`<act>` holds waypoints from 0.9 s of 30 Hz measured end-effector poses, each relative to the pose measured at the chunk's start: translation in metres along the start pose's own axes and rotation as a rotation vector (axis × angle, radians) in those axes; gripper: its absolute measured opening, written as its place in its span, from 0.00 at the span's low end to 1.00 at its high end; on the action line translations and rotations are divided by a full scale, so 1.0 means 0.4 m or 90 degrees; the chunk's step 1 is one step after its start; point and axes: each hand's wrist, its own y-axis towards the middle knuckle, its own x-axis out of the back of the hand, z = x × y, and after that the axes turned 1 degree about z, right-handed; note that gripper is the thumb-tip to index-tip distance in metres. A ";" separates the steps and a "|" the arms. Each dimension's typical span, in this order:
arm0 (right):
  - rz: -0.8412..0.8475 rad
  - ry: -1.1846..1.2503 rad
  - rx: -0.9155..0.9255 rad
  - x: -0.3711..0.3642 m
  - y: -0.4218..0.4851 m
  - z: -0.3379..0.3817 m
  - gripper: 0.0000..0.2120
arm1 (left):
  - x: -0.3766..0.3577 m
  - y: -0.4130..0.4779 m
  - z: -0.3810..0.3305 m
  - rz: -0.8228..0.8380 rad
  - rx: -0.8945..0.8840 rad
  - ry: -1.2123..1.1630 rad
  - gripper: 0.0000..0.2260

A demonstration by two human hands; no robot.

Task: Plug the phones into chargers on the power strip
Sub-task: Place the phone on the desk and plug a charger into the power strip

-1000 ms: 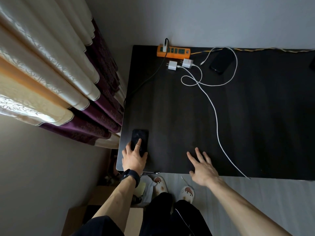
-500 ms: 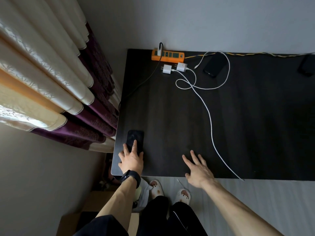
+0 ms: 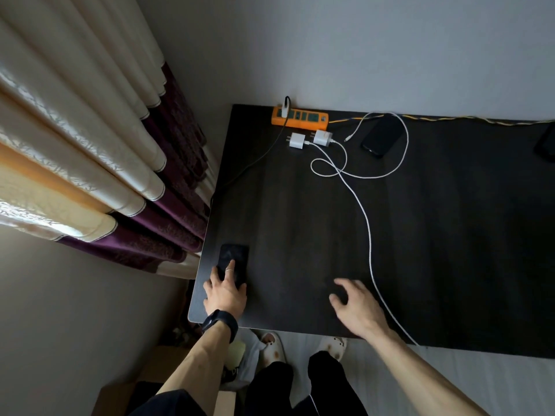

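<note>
Fingers (image 3: 229,267) of the left hand (image 3: 225,292): straight, slightly spread, lying flat on the lower part of a dark phone (image 3: 237,255). No curl round it, no pinch. A ring sits on one finger and a black wristwatch (image 3: 220,321) on that wrist.

Phone position: screen up, flat on the bench (image 3: 450,235), at the near left corner, well apart from the power strip.

Right hand (image 3: 357,310): palm down over the near edge of the bench, its fingers (image 3: 342,285) loosely bent and a little apart, holding nothing. Cannot tell whether the tips touch the surface.

Orange power strip (image 3: 303,119): far left edge of the bench, against the wall. One white plug (image 3: 284,111) sits in its left end, and a black cord (image 3: 255,163) trails from there off the left side of the bench.

Two white chargers (image 3: 297,141) (image 3: 322,137): lying loose just in front of the strip, not plugged in. One white cable (image 3: 368,223) runs from them down the bench and passes just beside the right hand. A looped cable (image 3: 405,145) ends with its free connector beside a second phone (image 3: 381,138), which lies right of the strip.

Striped curtain (image 3: 90,145) hangs at left.
</note>
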 end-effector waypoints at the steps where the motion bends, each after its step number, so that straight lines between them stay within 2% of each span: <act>1: -0.072 0.007 -0.014 0.022 0.015 -0.005 0.21 | 0.002 -0.002 -0.002 -0.003 0.002 0.016 0.32; 3: -0.165 -0.001 -0.053 0.073 0.058 -0.026 0.20 | -0.001 -0.007 -0.028 -0.019 0.000 0.046 0.32; 5: -0.187 -0.018 -0.101 0.114 0.102 -0.047 0.23 | -0.008 -0.020 -0.069 -0.027 -0.021 0.040 0.30; 8: -0.099 -0.054 -0.155 0.142 0.154 -0.093 0.26 | -0.050 -0.054 -0.162 0.000 -0.107 0.034 0.27; 11: -0.007 -0.128 -0.126 0.121 0.173 -0.126 0.18 | -0.096 -0.089 -0.275 0.094 -0.147 -0.009 0.25; 14: 0.053 -0.126 -0.060 0.093 0.152 -0.143 0.10 | -0.119 -0.124 -0.400 0.204 -0.138 -0.136 0.23; 19: 0.091 0.034 0.092 0.078 0.041 -0.152 0.04 | -0.095 -0.158 -0.553 0.290 -0.083 -0.324 0.20; 22: 0.093 0.081 0.158 0.100 -0.019 -0.176 0.05 | -0.050 -0.177 -0.620 0.312 -0.005 -0.546 0.12; 24: 0.105 0.135 0.141 0.119 -0.040 -0.193 0.05 | -0.020 -0.189 -0.642 0.282 0.000 -0.639 0.10; 27: 0.138 0.382 0.030 0.175 -0.043 -0.196 0.07 | 0.031 -0.222 -0.645 0.286 -0.118 -0.562 0.13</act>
